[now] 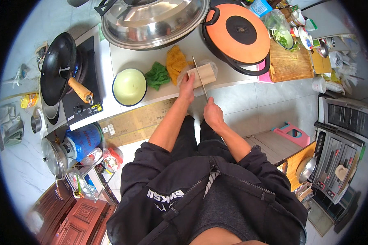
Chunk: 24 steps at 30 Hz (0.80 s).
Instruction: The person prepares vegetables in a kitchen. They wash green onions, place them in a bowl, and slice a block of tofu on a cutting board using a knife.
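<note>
My left hand [187,88] grips the near left end of a pale beige block of food [208,73], whose exact kind I cannot tell. Beneath the block, a crumpled clear plastic bag [215,65] lies near the counter's front edge. My right hand [213,114] is closed around the handle of a kitchen knife [200,76]. Seen nearly edge-on, the blade crosses the block just right of my left fingers; how deep it sits is unclear. A yellow cloth [175,63] and a green cloth [157,76] lie left of the block.
Left on the white counter are an enamel bowl [129,87] and a black wok [55,72] on a lit gas stove [89,67]. Behind are a large steel lid [156,27] and an orange-lidded pan [248,46]. A wooden cutting board [289,64] lies right.
</note>
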{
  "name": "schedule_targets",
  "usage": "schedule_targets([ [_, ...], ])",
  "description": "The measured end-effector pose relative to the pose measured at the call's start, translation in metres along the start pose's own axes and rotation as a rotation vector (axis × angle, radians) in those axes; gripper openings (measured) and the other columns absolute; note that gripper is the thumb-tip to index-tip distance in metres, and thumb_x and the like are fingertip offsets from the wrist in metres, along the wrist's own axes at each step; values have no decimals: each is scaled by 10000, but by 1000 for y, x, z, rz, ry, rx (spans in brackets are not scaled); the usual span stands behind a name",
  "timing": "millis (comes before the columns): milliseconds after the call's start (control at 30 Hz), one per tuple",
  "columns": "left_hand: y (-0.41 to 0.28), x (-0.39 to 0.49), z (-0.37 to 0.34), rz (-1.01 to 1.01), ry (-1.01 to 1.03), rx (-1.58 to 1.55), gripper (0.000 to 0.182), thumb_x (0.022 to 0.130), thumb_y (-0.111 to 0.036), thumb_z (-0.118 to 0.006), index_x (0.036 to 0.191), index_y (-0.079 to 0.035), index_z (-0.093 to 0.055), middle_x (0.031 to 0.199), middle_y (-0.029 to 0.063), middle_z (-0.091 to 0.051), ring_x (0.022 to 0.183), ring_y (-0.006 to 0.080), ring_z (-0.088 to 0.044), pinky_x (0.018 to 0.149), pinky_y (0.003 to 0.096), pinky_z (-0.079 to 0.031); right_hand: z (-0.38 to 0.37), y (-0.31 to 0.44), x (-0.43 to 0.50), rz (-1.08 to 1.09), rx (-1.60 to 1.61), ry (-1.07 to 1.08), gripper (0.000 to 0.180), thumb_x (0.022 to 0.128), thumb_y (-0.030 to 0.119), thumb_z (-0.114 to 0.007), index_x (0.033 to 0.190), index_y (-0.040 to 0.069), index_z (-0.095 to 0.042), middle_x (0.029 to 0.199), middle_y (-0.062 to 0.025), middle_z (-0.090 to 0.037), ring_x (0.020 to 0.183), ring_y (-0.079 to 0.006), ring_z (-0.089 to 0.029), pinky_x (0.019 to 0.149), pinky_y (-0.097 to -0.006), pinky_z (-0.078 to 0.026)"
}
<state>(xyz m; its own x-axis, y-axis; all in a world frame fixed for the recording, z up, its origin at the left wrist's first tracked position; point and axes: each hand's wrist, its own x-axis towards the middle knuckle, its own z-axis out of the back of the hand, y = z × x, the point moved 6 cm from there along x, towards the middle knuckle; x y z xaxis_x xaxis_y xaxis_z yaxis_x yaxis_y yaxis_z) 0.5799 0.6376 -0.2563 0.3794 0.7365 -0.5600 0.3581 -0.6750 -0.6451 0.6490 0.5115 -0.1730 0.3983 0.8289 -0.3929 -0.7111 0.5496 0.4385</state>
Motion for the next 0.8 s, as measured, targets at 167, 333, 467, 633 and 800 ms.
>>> schedule_targets([
  [167,9,3,14,-48,-88,113,445,927,-326,-533,1315,-139,-421,1230,18,-525,1094,167,-510,929,407,-413,4,-2,-7,50,27,-31,179,828,42,-435,973,-63,-435,748,-274,-611,729,-456,-601,665,-527,-471],
  [333,-9,-15,28,-13,-62,-49,461,932,-328,-522,1335,-162,-372,1268,4,-487,1108,187,-498,919,449,-416,20,2,-25,82,50,-55,196,872,105,-439,1003,-39,-426,734,-271,-602,709,-468,-582,645,-533,-459],
  [467,-16,-24,28,-24,-131,41,452,884,-230,-601,1281,-135,-406,1206,32,-523,1086,186,-508,843,426,-462,46,1,-45,44,125,-31,188,892,135,-438,994,-23,-430,759,-273,-607,720,-479,-574,644,-541,-451],
  [633,-9,-12,36,-35,-126,54,477,807,-110,-659,1227,-111,-434,1136,38,-544,1035,191,-521,789,424,-506,109,-29,-71,-121,539,-56,194,923,202,-464,928,11,-433,620,-162,-551,527,-306,-562,504,-417,-455],
  [800,-17,-14,59,72,-50,-122,355,819,-65,-616,1146,-92,-481,1076,63,-564,982,236,-553,873,533,-481,196,-86,-70,-136,1183,-288,111,948,132,-460,883,46,-436,610,-9,-446,492,-102,-457,453,-249,-396],
])
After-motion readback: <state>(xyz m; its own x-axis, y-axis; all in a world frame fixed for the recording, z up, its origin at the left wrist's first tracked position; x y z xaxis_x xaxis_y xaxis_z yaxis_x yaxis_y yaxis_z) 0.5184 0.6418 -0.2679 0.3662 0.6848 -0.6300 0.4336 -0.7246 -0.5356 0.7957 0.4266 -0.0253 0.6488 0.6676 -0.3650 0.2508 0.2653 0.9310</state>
